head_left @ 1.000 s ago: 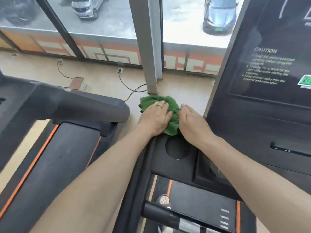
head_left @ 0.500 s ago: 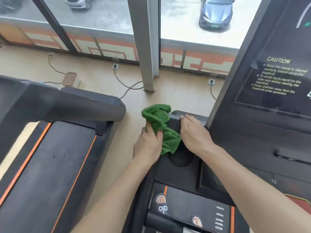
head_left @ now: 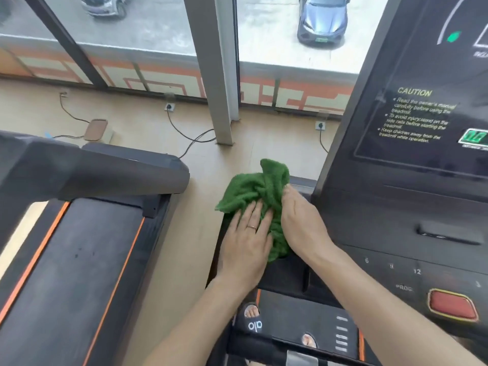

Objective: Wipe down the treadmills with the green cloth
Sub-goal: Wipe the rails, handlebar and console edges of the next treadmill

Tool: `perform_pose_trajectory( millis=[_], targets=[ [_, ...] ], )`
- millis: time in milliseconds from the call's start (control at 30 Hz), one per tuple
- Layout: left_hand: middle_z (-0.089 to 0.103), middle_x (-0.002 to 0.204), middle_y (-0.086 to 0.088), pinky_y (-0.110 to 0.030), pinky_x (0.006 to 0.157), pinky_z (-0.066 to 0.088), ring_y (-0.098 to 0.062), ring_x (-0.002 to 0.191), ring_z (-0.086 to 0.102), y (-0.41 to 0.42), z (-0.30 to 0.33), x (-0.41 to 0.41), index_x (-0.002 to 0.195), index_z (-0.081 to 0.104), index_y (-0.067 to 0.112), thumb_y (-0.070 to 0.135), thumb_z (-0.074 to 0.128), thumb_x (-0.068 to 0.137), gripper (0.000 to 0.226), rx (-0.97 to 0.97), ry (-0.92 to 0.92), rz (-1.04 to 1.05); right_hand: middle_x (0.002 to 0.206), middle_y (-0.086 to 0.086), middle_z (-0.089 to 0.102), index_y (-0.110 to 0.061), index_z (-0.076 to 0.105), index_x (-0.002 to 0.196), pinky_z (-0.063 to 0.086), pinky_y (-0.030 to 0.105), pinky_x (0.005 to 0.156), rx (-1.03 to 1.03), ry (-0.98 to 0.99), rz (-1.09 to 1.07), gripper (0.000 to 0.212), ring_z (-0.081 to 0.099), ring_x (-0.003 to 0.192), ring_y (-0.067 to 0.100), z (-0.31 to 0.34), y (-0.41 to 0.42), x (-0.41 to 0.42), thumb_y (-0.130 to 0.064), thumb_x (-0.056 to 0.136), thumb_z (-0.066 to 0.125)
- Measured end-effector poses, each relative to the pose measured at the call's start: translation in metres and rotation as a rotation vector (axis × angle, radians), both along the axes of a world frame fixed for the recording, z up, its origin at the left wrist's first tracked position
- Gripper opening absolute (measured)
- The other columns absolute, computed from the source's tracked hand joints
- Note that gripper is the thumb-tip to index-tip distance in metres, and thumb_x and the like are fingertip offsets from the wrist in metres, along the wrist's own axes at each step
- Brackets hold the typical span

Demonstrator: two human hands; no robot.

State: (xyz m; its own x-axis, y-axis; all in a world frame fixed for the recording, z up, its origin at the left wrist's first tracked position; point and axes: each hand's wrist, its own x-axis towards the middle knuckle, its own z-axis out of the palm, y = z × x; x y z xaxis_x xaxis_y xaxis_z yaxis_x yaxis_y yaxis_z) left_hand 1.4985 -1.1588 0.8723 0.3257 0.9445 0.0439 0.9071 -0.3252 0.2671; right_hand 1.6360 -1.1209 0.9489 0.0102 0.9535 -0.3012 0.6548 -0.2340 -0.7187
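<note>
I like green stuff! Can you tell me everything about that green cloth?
The green cloth looks like soft, fuzzy towelling, crumpled into a lumpy bunch. It lies on the black side tray of the treadmill, beside the console. The left hand presses flat on it, and the right hand holds its right side.

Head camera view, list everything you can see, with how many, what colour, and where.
green cloth: one, green, bunched on the console's left tray
treadmill: one, black, right, with lit console
second treadmill: one, black with orange stripes, left
red button: one, red, lower right of the console
cars: two, blue and silver, outside the window
pillar: one, grey, centre
floor sockets: at least two, with black cables, by the window
left hand: flat on the cloth, wearing a ring
right hand: on the cloth, grip unclear
</note>
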Motion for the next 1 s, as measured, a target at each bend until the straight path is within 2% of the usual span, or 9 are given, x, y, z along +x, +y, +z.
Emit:
perform_pose_trajectory(
  millis=[167,267,367,467,533,600,733,867,1000],
  targets=[
    [0.055,0.148,-0.005,-0.041,0.119,0.028,-0.025,0.14,0.044,0.082,0.01,0.049,0.145,0.052,0.016,0.033,0.026,0.103,0.052,-0.095,-0.021,-0.107,0.162,-0.008,0.028,-0.017,0.035,0.154,0.004,0.011,0.117,0.062,-0.201,0.068,0.072,0.017,0.149,0.002,-0.005,-0.088,0.016,-0.05,0.1,0.001],
    [0.05,0.151,-0.006,-0.036,0.119,0.019,-0.024,0.141,0.04,0.109,0.02,0.067,0.15,0.045,0.017,0.031,0.031,0.107,0.047,-0.194,0.025,-0.22,0.149,0.008,0.049,-0.007,0.059,0.137,0.016,0.03,0.119,0.107,-0.492,0.315,0.077,0.036,0.145,0.023,-0.018,-0.11,0.023,-0.044,0.104,0.0],
    [0.038,0.16,-0.006,-0.037,0.125,0.012,-0.023,0.15,0.028,0.083,0.016,0.043,0.152,0.043,0.013,0.029,0.035,0.106,0.049,-0.134,-0.013,-0.314,0.11,0.007,0.071,-0.009,0.075,0.098,0.039,0.036,0.102,0.337,-0.473,0.258,0.05,0.063,0.112,0.028,-0.017,-0.115,0.026,-0.026,0.103,0.029],
    [0.036,0.161,-0.003,-0.04,0.125,0.018,-0.021,0.151,0.029,0.022,0.007,0.008,0.147,0.049,0.013,0.026,0.034,0.099,0.052,-0.101,-0.066,-0.423,0.071,-0.003,0.05,-0.016,0.052,0.067,0.045,0.041,0.066,0.5,-0.355,0.065,0.039,0.048,0.069,0.021,0.004,-0.108,0.033,-0.02,0.101,0.033],
    [0.043,0.157,0.0,-0.04,0.124,0.023,-0.018,0.146,0.038,-0.009,0.008,-0.004,0.148,0.046,0.015,0.022,0.037,0.098,0.051,-0.167,-0.094,-0.425,0.076,-0.001,0.05,-0.014,0.054,0.075,0.045,0.041,0.066,0.536,-0.267,0.023,0.034,0.047,0.072,0.022,0.013,-0.094,0.033,-0.021,0.101,0.034],
    [0.049,0.149,0.002,-0.037,0.12,0.028,-0.017,0.14,0.043,-0.016,0.017,-0.006,0.148,0.043,0.016,0.021,0.043,0.099,0.049,-0.206,-0.11,-0.421,0.109,0.006,0.061,-0.008,0.063,0.109,0.049,0.042,0.089,0.471,-0.31,0.07,0.036,0.055,0.102,0.026,0.009,-0.073,0.024,-0.026,0.101,0.034],
    [0.057,0.135,0.002,-0.034,0.106,0.042,-0.019,0.125,0.052,-0.001,0.042,-0.029,0.124,0.065,0.013,0.019,0.048,0.093,0.036,-0.025,-0.291,-0.197,0.163,0.016,0.025,-0.008,0.027,0.156,0.017,0.044,0.124,0.164,-0.534,0.373,0.078,0.018,0.152,0.029,-0.021,-0.036,0.001,-0.048,0.099,-0.008],
    [0.052,0.137,0.0,-0.039,0.104,0.04,-0.022,0.127,0.047,0.041,0.047,-0.046,0.135,0.051,0.022,0.026,0.038,0.099,0.038,-0.078,-0.473,0.415,0.162,0.022,0.022,-0.001,0.029,0.153,0.021,0.049,0.122,0.183,-0.63,0.39,0.07,0.02,0.151,0.036,-0.036,-0.052,-0.011,-0.046,0.103,0.011],
    [0.035,0.158,0.001,-0.034,0.118,0.024,-0.018,0.146,0.031,0.094,0.012,-0.012,0.154,0.037,0.023,0.041,0.026,0.105,0.052,-0.368,-0.573,0.394,0.139,0.022,0.05,0.004,0.038,0.147,0.046,0.046,0.103,0.27,-0.654,0.528,0.058,0.052,0.119,0.036,-0.047,-0.075,-0.004,-0.034,0.104,0.032]
  ],
)
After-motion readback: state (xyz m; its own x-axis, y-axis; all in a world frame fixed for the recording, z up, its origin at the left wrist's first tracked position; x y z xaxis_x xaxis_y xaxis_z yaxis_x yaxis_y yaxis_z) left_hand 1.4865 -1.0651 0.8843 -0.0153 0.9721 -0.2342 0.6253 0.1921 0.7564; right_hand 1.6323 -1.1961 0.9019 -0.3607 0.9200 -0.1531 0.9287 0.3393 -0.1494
